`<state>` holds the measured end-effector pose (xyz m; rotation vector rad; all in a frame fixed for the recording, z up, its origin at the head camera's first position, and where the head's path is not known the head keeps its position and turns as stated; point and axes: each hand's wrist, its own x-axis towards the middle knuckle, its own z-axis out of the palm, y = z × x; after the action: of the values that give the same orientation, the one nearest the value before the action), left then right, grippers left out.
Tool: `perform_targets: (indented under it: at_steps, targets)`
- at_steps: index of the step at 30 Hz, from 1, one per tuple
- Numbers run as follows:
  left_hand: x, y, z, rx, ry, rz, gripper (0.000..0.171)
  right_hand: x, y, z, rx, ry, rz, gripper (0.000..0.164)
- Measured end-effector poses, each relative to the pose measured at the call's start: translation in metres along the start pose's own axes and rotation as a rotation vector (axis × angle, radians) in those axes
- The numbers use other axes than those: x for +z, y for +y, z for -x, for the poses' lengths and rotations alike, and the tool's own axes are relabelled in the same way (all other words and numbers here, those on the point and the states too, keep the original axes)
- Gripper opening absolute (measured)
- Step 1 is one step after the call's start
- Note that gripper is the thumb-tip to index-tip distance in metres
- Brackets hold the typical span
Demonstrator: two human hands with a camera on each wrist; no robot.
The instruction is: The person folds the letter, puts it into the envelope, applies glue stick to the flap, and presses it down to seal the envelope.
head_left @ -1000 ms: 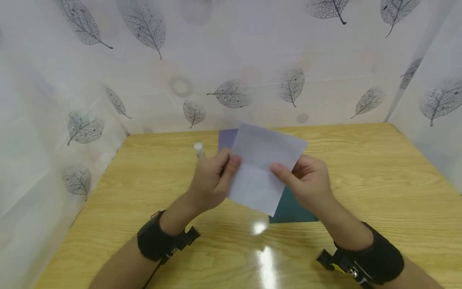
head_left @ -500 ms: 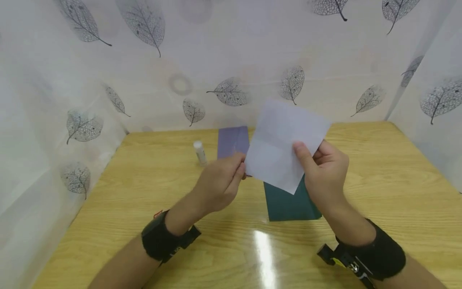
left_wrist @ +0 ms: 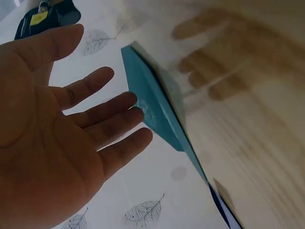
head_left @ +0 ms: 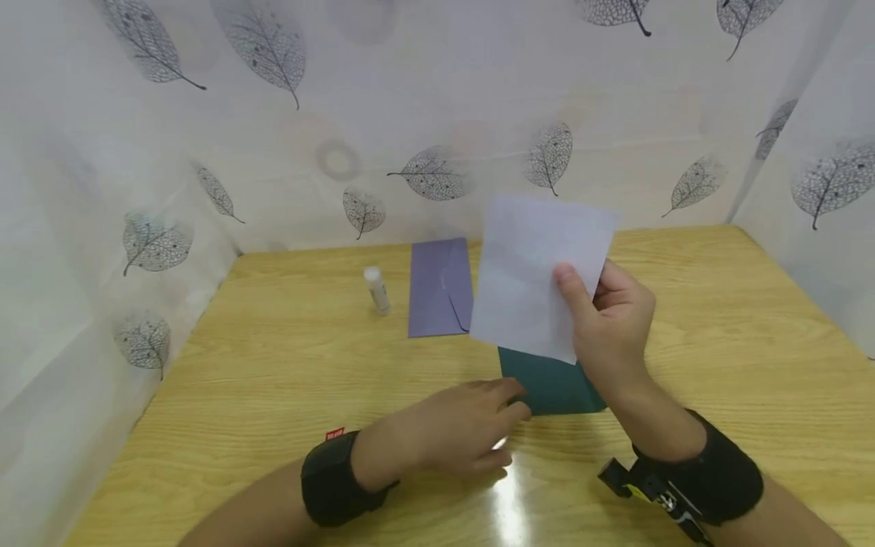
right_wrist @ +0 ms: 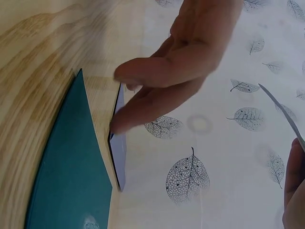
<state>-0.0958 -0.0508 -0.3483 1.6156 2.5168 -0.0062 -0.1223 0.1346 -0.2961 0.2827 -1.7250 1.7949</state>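
Note:
My right hand [head_left: 611,327] pinches a white sheet of paper [head_left: 533,266] between thumb and fingers, holding it up above the table. Below the sheet lies a dark green envelope [head_left: 554,391], its far part hidden behind the paper. My left hand [head_left: 465,425] hovers by the near left corner of this envelope, fingers spread and loosely bent with nothing in them. The left wrist view shows the bare palm, fingertips overlapping the green envelope [left_wrist: 152,107]. At the right edge of the right wrist view, the paper [right_wrist: 286,114] appears edge-on.
A purple envelope [head_left: 437,296] lies farther back on the wooden table [head_left: 287,357], partly behind the sheet. Left of it stands a white glue stick [head_left: 377,291]. A white curtain [head_left: 273,167] with leaf prints closes off the back and sides.
My left hand has let go of the paper and moved down toward the green envelope. The right hand first carried the sheet up and right, and has since turned it more upright.

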Motion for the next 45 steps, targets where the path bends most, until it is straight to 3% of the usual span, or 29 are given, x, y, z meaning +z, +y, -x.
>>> perform_targets:
  at_steps: [4, 8, 12, 21, 25, 30, 34, 37, 41, 45]
  targets:
    - [0.002, 0.007, 0.001, -0.030, -0.112, -0.026, 0.057, 0.001, 0.001, 0.001, -0.010, -0.029, 0.050, 0.020]
    - [0.003, 0.013, 0.001, -0.043, -0.194, -0.033, 0.046, 0.002, 0.001, 0.001, -0.010, -0.055, 0.056, 0.021]
    - [0.003, 0.017, 0.002, -0.002, -0.214, -0.037, 0.036, 0.002, 0.002, 0.002, 0.005, -0.077, 0.072, 0.021]
    - [-0.003, 0.033, 0.003, 0.166, -0.200, -0.109, 0.035, 0.001, 0.004, 0.005, -0.009, -0.105, 0.116, 0.021]
    - [-0.004, 0.041, 0.006, 0.195, -0.197, -0.112, 0.031, 0.002, 0.004, 0.005, -0.021, -0.125, 0.101, 0.021]
    - [-0.004, 0.053, 0.012, 0.258, -0.201, -0.113, 0.026, 0.003, 0.004, 0.005, -0.026, -0.144, 0.092, 0.021]
    - [-0.004, 0.058, 0.016, 0.304, -0.224, -0.057, 0.023, 0.003, 0.004, 0.004, -0.026, -0.156, 0.101, 0.021]
    - [-0.004, 0.060, 0.016, 0.302, -0.231, -0.003, 0.020, 0.002, 0.004, 0.004, -0.032, -0.163, 0.128, 0.021]
    - [-0.007, 0.054, 0.014, 0.277, -0.153, -0.043, 0.014, 0.002, 0.004, 0.005, -0.037, -0.168, 0.133, 0.020]
    - [-0.007, 0.038, 0.006, 0.159, -0.068, -0.139, 0.024, 0.002, 0.004, 0.005, -0.039, -0.172, 0.124, 0.018]
